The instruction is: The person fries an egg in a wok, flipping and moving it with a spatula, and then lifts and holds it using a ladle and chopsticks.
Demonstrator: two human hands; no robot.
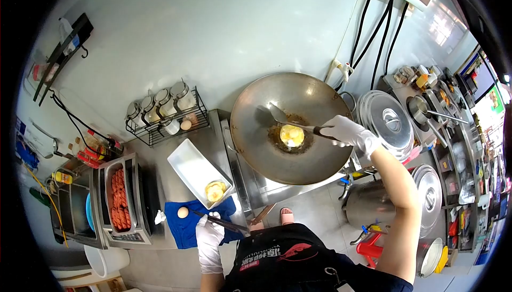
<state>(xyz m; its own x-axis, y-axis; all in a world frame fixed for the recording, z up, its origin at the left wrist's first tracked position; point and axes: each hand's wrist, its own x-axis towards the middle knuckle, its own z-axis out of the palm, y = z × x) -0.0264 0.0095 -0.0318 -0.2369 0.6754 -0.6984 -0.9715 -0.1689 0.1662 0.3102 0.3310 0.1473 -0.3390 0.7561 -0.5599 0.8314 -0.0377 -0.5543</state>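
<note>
Nearest cam, head view: black apron [288, 260], cut off at bottom. Grips spatula [278, 113] by handle in R hand [345, 131], gloved, fingers closed; wraps L hand [209, 233], also gloved, round dark utensil [230, 222], type unclear. See fried egg [292, 134] in wok [256, 150], near blade; can't tell if touching shaft. Prob. light, soft, slippery, tears easily; best lifted from beneath w/ blade, not pinched. Can't see underside or L fingertips.
</note>
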